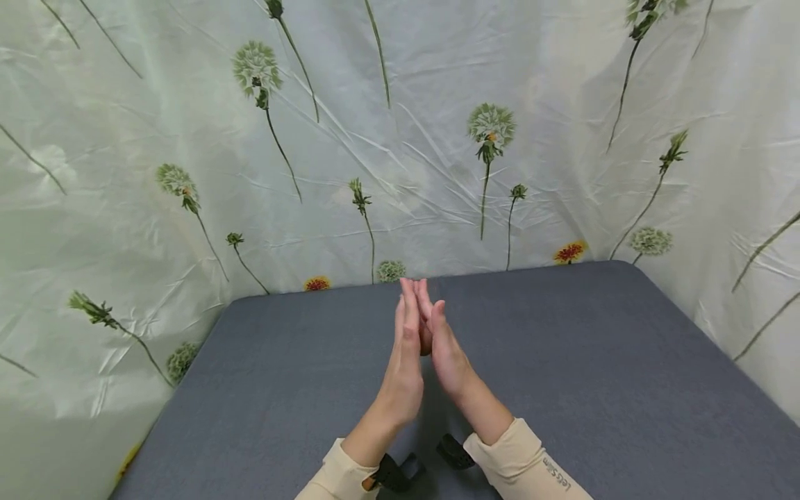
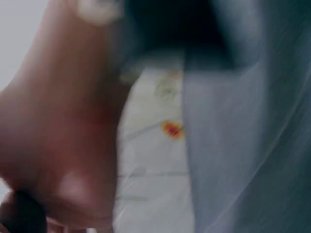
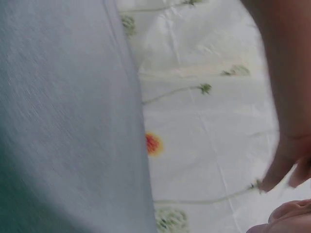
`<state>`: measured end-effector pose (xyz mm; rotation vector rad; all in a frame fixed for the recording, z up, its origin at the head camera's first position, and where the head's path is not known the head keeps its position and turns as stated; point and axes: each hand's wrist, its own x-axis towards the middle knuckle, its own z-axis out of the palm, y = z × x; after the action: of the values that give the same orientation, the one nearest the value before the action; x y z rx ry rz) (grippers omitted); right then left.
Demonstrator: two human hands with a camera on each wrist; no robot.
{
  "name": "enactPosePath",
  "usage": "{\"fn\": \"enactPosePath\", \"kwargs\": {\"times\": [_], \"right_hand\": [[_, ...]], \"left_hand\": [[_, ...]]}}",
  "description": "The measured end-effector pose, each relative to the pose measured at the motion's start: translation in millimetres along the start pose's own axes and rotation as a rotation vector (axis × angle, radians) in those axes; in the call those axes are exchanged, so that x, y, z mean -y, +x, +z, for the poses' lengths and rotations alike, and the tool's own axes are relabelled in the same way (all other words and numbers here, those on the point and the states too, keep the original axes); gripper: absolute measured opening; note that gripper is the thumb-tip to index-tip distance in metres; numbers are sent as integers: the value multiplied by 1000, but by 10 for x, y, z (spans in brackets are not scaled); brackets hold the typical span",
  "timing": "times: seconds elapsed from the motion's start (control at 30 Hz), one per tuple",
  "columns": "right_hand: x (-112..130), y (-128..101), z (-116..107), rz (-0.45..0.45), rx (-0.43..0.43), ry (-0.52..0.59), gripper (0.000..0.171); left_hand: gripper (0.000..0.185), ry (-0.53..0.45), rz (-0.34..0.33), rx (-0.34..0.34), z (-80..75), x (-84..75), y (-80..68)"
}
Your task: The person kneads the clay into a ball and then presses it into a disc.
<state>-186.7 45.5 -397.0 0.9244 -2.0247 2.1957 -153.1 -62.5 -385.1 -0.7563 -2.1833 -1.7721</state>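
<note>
Above the middle of the grey table (image 1: 594,361) the left hand (image 1: 403,368) and right hand (image 1: 446,347) stand palm to palm, fingers straight and pointing away toward the far edge. The fingertips meet and partly overlap; neither hand holds anything, and both hang over the cloth rather than lying on it, as far as the head view shows. Bare grey surface lies open on both sides of them — wide to the right, somewhat less to the left, where the table's edge runs down along the drape.

A pale sheet (image 1: 375,139) printed with dandelions and small red flowers hangs close behind the far edge and along both sides, walling the table in. Cream sleeves (image 1: 525,465) cover both forearms, with black wrist mounts (image 1: 394,476) just below them. Both wrist views are blurred — skin, grey cloth and printed sheet only.
</note>
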Motion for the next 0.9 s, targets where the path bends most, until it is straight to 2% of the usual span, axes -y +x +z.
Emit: {"fn": "enactPosePath", "kwargs": {"times": [0.17, 0.3, 0.4, 0.57, 0.7, 0.8, 0.9], "right_hand": [[-57, -62, 250, 7, 71, -11, 82], [-44, -120, 389, -16, 89, -6, 78], [-9, -141, 425, -52, 72, -38, 73], [80, -123, 349, -142, -2, -140, 72], [149, -74, 213, -220, -67, -224, 77], [184, -45, 83, -214, -104, -231, 82], [183, -26, -34, -149, -126, -180, 90]], "left_hand": [[82, -18, -4, -114, -251, -13, 96], [83, -83, -99, -157, -376, 61, 161], [82, -131, -158, -158, -392, 142, 179], [80, -93, -153, -66, -273, 269, 164], [71, -46, -139, 17, -129, 297, 108], [67, -49, -124, 75, -13, 266, 51], [67, -69, -99, 122, 75, 203, -6]]}}
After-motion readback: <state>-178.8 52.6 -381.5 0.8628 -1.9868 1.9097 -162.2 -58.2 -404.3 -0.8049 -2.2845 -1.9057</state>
